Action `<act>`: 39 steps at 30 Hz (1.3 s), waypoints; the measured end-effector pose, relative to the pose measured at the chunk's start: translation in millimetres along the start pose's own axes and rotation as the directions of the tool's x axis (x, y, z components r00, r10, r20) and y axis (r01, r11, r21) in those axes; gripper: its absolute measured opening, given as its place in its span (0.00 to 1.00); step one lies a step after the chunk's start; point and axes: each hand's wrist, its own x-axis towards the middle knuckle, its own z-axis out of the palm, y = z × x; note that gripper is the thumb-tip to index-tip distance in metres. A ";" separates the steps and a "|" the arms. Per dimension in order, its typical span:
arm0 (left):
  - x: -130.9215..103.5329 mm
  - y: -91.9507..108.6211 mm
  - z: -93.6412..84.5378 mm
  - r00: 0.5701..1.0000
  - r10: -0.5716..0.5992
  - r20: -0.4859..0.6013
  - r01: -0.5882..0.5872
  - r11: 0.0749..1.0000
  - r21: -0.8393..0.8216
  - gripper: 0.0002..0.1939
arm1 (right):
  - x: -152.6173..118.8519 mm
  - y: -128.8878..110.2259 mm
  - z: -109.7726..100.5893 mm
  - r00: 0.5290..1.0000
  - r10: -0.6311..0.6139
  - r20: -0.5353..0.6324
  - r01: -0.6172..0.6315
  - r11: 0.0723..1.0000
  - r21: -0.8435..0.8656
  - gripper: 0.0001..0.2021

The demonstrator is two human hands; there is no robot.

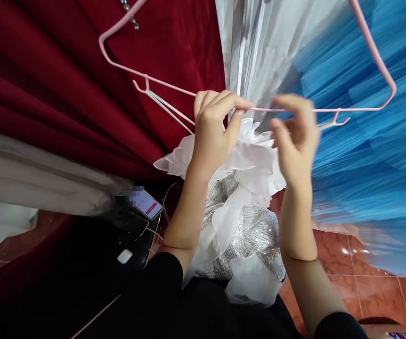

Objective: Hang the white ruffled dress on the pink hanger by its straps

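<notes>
A pink hanger spans the upper middle of the view. My left hand is closed around its lower bar, thumb and forefinger pinched together. Just to the right, my right hand is blurred by motion, with thumb and fingers apart beside the bar; I see nothing held in it. Below both hands hangs a white ruffled dress with silver sequins. White straps run from the hanger's small left hook down toward the dress, and another strap reaches the right hook. Part of the dress top is hidden behind my hands.
Dark red fabric hangs at the left and blue tulle at the right. A lit phone with cables and a small white case lie on a black surface at lower left. Reddish floor tiles show below.
</notes>
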 end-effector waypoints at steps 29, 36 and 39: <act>-36.8 -53.8 -46.5 0.733 -0.123 -0.669 0.016 0.986 -0.165 0.12 | 16.0 44.7 24.3 0.978 -0.159 -0.131 0.158 0.987 -0.021 0.13; -46.2 -43.7 -30.8 0.640 -0.213 -0.738 0.037 0.968 -0.248 0.06 | 17.7 45.2 25.6 0.978 -0.137 -0.157 0.136 0.991 -0.015 0.15; -53.4 -40.2 -30.4 0.656 -0.256 -0.710 0.090 0.961 -0.263 0.06 | 17.4 44.2 26.1 0.977 -0.132 -0.165 0.130 0.991 -0.022 0.15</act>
